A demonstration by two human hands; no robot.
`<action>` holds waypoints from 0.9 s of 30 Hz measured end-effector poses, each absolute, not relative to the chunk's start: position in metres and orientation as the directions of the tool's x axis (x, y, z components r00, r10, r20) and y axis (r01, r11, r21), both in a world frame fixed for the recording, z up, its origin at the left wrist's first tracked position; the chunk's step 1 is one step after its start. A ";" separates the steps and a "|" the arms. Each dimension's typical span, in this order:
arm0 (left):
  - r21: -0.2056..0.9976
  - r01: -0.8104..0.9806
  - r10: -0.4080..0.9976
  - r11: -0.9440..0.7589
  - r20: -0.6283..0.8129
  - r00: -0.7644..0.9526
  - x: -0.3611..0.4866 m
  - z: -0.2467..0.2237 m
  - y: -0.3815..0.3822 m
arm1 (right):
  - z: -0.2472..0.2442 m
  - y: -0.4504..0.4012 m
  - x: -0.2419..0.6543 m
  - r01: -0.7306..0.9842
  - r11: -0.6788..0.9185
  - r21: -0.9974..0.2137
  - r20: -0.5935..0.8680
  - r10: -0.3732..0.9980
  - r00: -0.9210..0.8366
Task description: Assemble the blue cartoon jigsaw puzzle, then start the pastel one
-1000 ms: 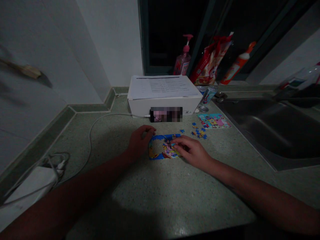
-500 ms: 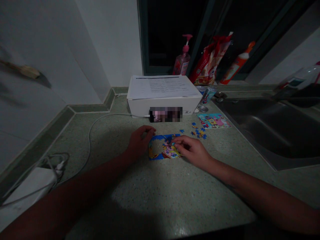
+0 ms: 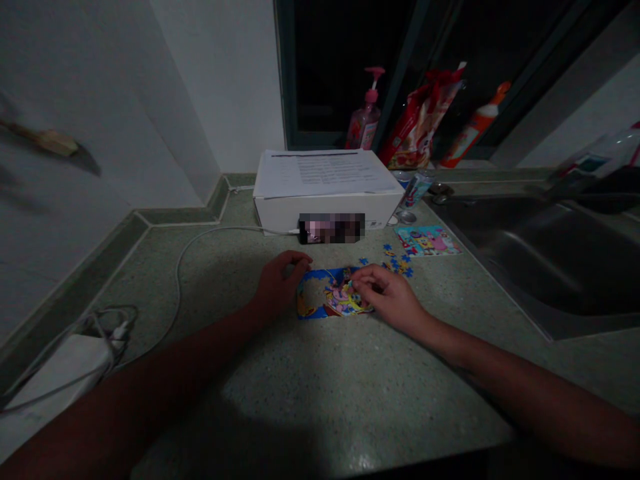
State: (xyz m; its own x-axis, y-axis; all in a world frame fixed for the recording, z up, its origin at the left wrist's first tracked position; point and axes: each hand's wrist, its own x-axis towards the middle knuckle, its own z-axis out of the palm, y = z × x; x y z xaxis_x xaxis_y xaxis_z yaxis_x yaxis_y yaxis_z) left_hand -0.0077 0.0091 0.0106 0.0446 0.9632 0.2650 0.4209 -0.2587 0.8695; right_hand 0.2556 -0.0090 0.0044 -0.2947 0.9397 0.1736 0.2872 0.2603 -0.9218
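Note:
A jigsaw puzzle with a blue border and cartoon figures lies on the speckled green counter, with bare counter showing through its left part. My left hand rests curled against the puzzle's left edge, holding nothing I can see. The fingertips of my right hand pinch together over the puzzle's top middle, apparently on a small jigsaw piece. Several loose blue pieces lie just beyond, next to a colourful picture card.
A white box topped with a printed sheet stands behind the puzzle, with a blurred phone against it. A white cable runs left to a charger. A steel sink lies to the right.
My right hand has shifted slightly right, uncovering more of the puzzle's lower right. My left hand and the loose pieces have not visibly moved.

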 end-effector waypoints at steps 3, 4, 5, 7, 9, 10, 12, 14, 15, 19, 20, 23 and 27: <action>0.868 0.421 0.961 -0.263 0.273 0.040 -0.008 0.011 0.009 | 0.004 -0.009 0.256 0.294 0.260 -0.920 0.171 0.940 -0.297; 0.868 0.420 0.961 -0.265 0.273 0.040 -0.008 0.011 0.009 | 0.004 -0.009 0.256 0.294 0.259 -0.920 0.170 0.940 -0.297; 0.870 0.417 0.961 -0.264 0.272 0.042 -0.008 0.011 0.009 | 0.003 -0.009 0.256 0.293 0.259 -0.920 0.171 0.940 -0.295; 0.872 0.413 0.963 -0.262 0.267 0.048 -0.007 0.010 0.009 | 0.002 -0.008 0.256 0.290 0.256 -0.922 0.169 0.941 -0.293; 0.871 0.416 0.963 -0.262 0.265 0.053 -0.008 0.010 0.009 | 0.002 -0.009 0.256 0.292 0.249 -0.923 0.160 0.942 -0.296; 0.867 0.421 0.962 -0.266 0.269 0.053 -0.008 0.009 0.009 | 0.002 -0.009 0.256 0.299 0.246 -0.922 0.155 0.942 -0.298; 0.850 0.442 0.956 -0.285 0.288 0.061 -0.008 0.008 0.009 | 0.003 -0.009 0.256 0.328 0.247 -0.912 0.150 0.943 -0.296; 0.817 0.477 0.943 -0.324 0.321 0.092 -0.008 0.007 0.008 | 0.005 -0.010 0.256 0.362 0.266 -0.893 0.163 0.943 -0.290; 0.792 0.495 0.931 -0.357 0.347 0.117 -0.008 0.007 0.008 | 0.006 -0.010 0.256 0.373 0.275 -0.886 0.171 0.942 -0.288; 0.613 0.532 0.807 -0.584 0.513 0.294 -0.007 0.007 0.003 | 0.008 -0.009 0.255 0.357 0.267 -0.895 0.171 0.945 -0.279; 0.570 0.524 0.769 -0.633 0.542 0.339 -0.006 0.007 0.002 | 0.007 -0.009 0.255 0.349 0.256 -0.902 0.164 0.948 -0.273; 0.486 0.485 0.683 -0.727 0.582 0.441 -0.004 0.005 -0.001 | 0.006 -0.010 0.252 0.326 0.211 -0.922 0.131 0.959 -0.250; 0.307 0.472 0.550 -0.826 0.619 0.561 -0.002 0.000 -0.002 | 0.007 -0.014 0.245 0.280 0.166 -0.946 0.100 0.967 -0.236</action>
State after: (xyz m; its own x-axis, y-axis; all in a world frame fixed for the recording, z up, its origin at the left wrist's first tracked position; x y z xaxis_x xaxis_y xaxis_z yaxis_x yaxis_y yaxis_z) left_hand -0.0024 -0.0016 -0.0002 0.5609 0.5503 0.6185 0.4718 -0.8264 0.3074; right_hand 0.2455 -0.0140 0.0068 -0.2363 0.9665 0.0997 0.2797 0.1659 -0.9457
